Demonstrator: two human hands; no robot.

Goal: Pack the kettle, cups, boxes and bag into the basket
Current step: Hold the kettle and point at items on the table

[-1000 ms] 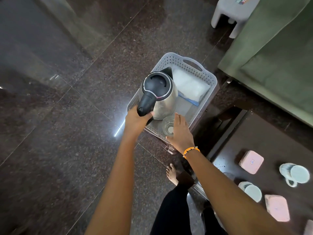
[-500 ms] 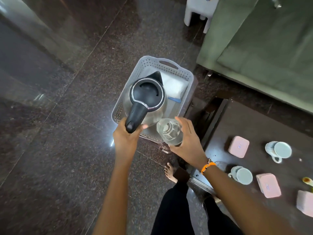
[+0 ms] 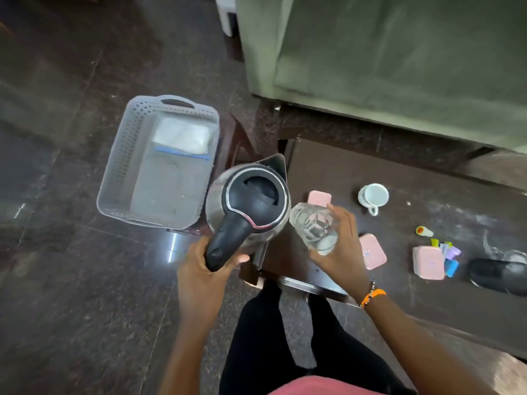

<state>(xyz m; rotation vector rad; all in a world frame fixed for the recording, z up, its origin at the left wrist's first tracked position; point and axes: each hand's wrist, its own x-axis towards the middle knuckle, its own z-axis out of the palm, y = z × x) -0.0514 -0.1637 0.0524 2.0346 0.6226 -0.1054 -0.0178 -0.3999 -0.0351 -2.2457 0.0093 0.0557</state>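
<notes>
My left hand grips the black handle of the steel kettle, held in the air between the basket and the table's left end. My right hand holds a clear glass cup just right of the kettle. The grey plastic basket stands on the floor to the left, with a clear plastic bag lying in its far end. On the dark table are a white cup and three pink boxes.
A green sofa fills the upper right behind the table. A black kettle base and small coloured packets lie at the table's right end. A white stool stands at the top. My legs are below.
Both hands have lifted the kettle and the glass cup out of the basket and carried them right, toward the table. The view has swung right too.
</notes>
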